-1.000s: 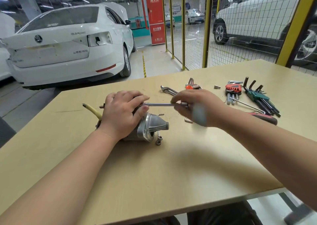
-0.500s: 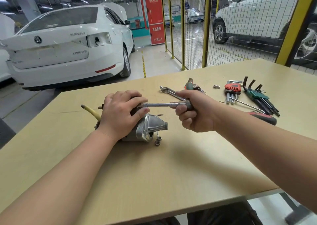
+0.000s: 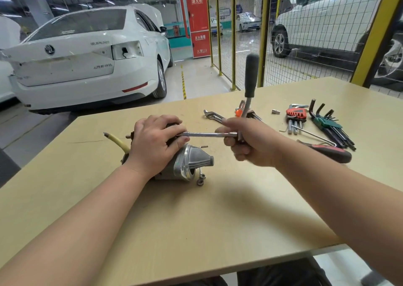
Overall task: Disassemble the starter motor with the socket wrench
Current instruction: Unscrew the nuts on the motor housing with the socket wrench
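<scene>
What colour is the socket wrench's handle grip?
The handle grip is dark grey, standing up above the right hand; the head view, the only one, shows it clearly.

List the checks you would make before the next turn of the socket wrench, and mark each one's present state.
1. Left hand holds the starter motor down on the table: ok.
2. Right hand grips the socket wrench: ok.
3. Socket seated on its fastener: cannot tell, hidden under that hand.
4. Extension bar level, along the motor: ok.
5. Loose nuts clear of the swing: ok.
</scene>
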`<state>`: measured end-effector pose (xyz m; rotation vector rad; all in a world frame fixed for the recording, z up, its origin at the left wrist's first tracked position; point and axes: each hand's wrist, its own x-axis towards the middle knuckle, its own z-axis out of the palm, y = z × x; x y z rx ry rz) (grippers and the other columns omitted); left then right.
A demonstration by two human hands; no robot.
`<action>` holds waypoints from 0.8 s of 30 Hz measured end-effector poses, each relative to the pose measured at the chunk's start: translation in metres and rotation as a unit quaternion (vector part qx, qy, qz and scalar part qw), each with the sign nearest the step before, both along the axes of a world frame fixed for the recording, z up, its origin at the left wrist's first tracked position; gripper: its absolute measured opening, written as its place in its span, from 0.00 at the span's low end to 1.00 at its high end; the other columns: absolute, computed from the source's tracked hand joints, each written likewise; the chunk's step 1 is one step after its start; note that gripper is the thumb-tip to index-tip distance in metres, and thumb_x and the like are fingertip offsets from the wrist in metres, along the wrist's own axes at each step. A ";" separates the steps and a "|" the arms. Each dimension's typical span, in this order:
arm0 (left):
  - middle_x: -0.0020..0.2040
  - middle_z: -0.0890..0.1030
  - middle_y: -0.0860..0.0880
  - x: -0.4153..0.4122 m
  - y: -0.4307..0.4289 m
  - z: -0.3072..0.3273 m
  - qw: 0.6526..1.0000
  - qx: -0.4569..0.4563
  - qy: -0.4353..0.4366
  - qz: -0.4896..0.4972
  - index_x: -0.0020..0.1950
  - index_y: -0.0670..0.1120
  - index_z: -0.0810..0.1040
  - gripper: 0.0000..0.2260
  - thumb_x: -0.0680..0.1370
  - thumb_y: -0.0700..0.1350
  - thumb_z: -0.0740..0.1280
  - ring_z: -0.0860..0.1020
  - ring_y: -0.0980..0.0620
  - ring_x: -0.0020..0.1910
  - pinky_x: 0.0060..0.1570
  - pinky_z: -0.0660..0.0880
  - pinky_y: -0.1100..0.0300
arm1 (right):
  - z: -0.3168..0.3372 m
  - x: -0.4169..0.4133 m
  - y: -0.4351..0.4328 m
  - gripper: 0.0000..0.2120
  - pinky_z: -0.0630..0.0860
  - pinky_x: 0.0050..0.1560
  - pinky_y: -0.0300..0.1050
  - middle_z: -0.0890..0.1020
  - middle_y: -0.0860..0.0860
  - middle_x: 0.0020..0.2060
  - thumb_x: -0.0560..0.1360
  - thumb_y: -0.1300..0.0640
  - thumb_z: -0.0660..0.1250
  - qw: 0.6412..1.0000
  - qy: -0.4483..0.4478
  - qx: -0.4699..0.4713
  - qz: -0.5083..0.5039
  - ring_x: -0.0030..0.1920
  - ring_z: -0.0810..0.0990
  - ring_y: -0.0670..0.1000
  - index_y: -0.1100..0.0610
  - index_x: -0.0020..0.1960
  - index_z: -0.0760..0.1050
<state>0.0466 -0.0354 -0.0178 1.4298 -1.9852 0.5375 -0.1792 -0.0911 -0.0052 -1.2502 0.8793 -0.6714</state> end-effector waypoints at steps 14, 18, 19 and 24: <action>0.53 0.80 0.52 0.000 -0.001 -0.002 1.000 -0.011 0.009 0.006 0.49 0.50 0.83 0.15 0.76 0.56 0.60 0.74 0.48 0.53 0.56 0.61 0.51 | -0.001 -0.021 -0.002 0.13 0.74 0.34 0.45 0.82 0.50 0.41 0.75 0.51 0.68 0.642 0.393 -0.657 0.046 0.37 0.78 0.55 0.55 0.57 0.77; 0.53 0.80 0.52 0.000 -0.001 -0.003 1.000 -0.013 0.011 -0.001 0.48 0.49 0.83 0.15 0.76 0.55 0.61 0.74 0.48 0.53 0.56 0.61 0.50 | -0.001 -0.007 0.002 0.19 0.62 0.21 0.38 0.69 0.47 0.23 0.78 0.46 0.61 0.996 0.051 -0.050 0.062 0.20 0.62 0.47 0.62 0.48 0.77; 0.53 0.80 0.52 0.000 -0.001 -0.003 1.000 -0.014 0.012 -0.003 0.48 0.49 0.83 0.14 0.76 0.55 0.61 0.74 0.47 0.53 0.56 0.61 0.50 | 0.000 -0.003 0.002 0.21 0.59 0.20 0.36 0.66 0.46 0.22 0.78 0.43 0.59 0.996 -0.018 0.081 0.044 0.18 0.58 0.45 0.61 0.45 0.78; 0.54 0.80 0.52 0.000 -0.001 -0.004 1.000 -0.010 0.010 0.004 0.50 0.50 0.83 0.16 0.76 0.57 0.61 0.74 0.48 0.54 0.56 0.61 0.50 | -0.004 -0.001 0.007 0.16 0.62 0.21 0.38 0.67 0.48 0.20 0.78 0.47 0.59 1.000 0.007 0.015 0.004 0.19 0.61 0.48 0.58 0.41 0.75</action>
